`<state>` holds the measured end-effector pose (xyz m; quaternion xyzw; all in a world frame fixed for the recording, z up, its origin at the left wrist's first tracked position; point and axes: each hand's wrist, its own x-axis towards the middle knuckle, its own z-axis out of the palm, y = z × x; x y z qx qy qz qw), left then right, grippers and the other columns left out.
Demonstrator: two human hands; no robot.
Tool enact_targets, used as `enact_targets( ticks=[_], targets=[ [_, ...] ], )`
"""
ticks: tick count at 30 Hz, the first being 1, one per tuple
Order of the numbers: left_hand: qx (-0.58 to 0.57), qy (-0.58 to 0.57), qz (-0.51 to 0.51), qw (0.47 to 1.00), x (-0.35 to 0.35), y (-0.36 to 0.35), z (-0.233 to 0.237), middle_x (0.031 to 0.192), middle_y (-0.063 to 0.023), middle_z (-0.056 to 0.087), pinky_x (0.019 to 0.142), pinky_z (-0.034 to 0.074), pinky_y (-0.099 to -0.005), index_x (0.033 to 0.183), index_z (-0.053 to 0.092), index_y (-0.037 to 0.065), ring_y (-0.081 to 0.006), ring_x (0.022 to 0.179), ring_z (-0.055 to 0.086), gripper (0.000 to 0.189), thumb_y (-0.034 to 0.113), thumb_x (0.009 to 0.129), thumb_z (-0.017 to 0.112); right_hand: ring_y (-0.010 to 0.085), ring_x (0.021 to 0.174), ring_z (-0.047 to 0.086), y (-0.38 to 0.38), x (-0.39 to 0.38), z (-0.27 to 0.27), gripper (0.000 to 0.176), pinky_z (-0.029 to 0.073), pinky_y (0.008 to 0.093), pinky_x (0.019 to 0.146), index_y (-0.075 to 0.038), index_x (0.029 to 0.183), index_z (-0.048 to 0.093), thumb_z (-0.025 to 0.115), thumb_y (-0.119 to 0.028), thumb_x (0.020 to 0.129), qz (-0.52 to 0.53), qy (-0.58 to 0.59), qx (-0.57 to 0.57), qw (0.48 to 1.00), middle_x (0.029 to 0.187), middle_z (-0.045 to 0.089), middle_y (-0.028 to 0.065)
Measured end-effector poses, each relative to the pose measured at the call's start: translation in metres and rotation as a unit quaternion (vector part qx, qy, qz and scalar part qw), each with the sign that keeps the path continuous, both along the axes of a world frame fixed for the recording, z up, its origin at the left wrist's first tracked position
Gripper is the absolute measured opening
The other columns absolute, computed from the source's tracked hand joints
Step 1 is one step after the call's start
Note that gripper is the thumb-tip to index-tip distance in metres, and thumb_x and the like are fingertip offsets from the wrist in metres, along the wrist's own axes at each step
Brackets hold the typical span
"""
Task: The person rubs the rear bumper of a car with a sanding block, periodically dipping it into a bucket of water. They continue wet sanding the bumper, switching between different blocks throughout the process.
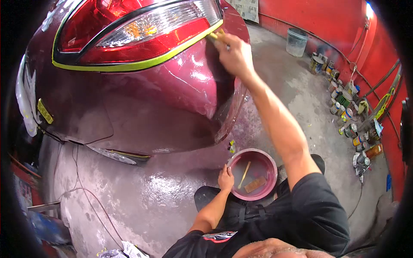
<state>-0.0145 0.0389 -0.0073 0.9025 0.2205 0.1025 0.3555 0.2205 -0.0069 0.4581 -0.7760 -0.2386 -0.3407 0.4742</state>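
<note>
A dark red car body (172, 99) fills the upper left, its tail light (137, 30) edged with yellow-green masking tape (142, 65). My right hand (234, 53) is raised against the panel just right of the light, fingers closed on a small yellowish piece at the tape's end. My left hand (225, 178) grips the rim of a dark pink basin (266, 189) on the floor. The basin holds water, a thin stick (244, 174) and a brown block (255, 184).
The concrete floor (163, 193) is wet. Several paint cans (344, 112) line the red wall on the right, with a grey bucket (297, 41) farther back. A cable (86, 202) trails on the floor at left, near crumpled paper (124, 250).
</note>
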Motion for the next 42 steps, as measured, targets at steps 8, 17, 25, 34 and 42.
enact_targets(
  ticks=[8, 17, 25, 34, 42],
  targets=[
    [0.020, -0.006, 0.008, 1.000, 0.002, 0.002, 0.002, 0.109, -0.0231, 0.066, 0.084, 0.051, -0.0500, 0.132, 0.059, 0.009, -0.0420, 0.098, 0.065, 0.043, 0.036, 0.100, 0.047, 0.0368, 0.091, 0.070, 0.000, 0.024, -0.005, 0.032, 0.054, 0.0384, 0.082, -0.004, 0.103, 0.074, 0.070, -0.032, 0.086, -0.009, -0.071, 0.050, 0.996, 0.098, 0.073, 0.0151],
    [0.036, -0.041, -0.005, 0.999, 0.006, 0.001, -0.003, 0.105, -0.0249, 0.067, 0.083, 0.051, -0.0491, 0.131, 0.059, 0.006, -0.0429, 0.095, 0.065, 0.043, 0.034, 0.100, 0.047, 0.0355, 0.099, 0.062, 0.034, -0.102, -0.009, 0.024, 0.052, 0.0436, 0.087, -0.011, 0.106, 0.071, 0.067, -0.015, 0.083, 0.048, -0.265, -0.015, 0.963, 0.109, 0.067, 0.0165],
    [0.034, -0.041, -0.006, 0.999, 0.005, 0.002, -0.005, 0.104, -0.0252, 0.067, 0.083, 0.051, -0.0493, 0.132, 0.058, 0.005, -0.0427, 0.095, 0.065, 0.043, 0.033, 0.100, 0.048, 0.0323, 0.104, 0.066, 0.028, -0.093, -0.002, 0.028, 0.055, 0.0404, 0.087, -0.009, 0.110, 0.073, 0.063, -0.025, 0.090, 0.046, -0.176, 0.018, 0.983, 0.115, 0.067, 0.0180],
    [0.041, -0.052, -0.017, 0.998, 0.000, 0.000, 0.002, 0.107, -0.0271, 0.066, 0.084, 0.051, -0.0495, 0.130, 0.058, 0.003, -0.0429, 0.097, 0.064, 0.043, 0.032, 0.100, 0.048, 0.0361, 0.084, 0.067, 0.003, 0.019, -0.003, 0.019, 0.055, 0.0478, 0.073, -0.011, 0.098, 0.073, 0.061, -0.020, 0.086, -0.027, -0.052, 0.065, 0.996, 0.095, 0.069, 0.0145],
    [0.034, -0.026, -0.025, 0.999, 0.003, 0.002, -0.006, 0.111, -0.0268, 0.066, 0.088, 0.050, -0.0483, 0.129, 0.059, 0.000, -0.0437, 0.100, 0.063, 0.044, 0.032, 0.100, 0.048, 0.0341, 0.096, 0.068, -0.017, 0.017, 0.000, 0.022, 0.056, 0.0431, 0.079, -0.006, 0.101, 0.073, 0.064, -0.022, 0.089, 0.025, -0.001, -0.004, 1.000, 0.112, 0.069, 0.0139]
  ],
)
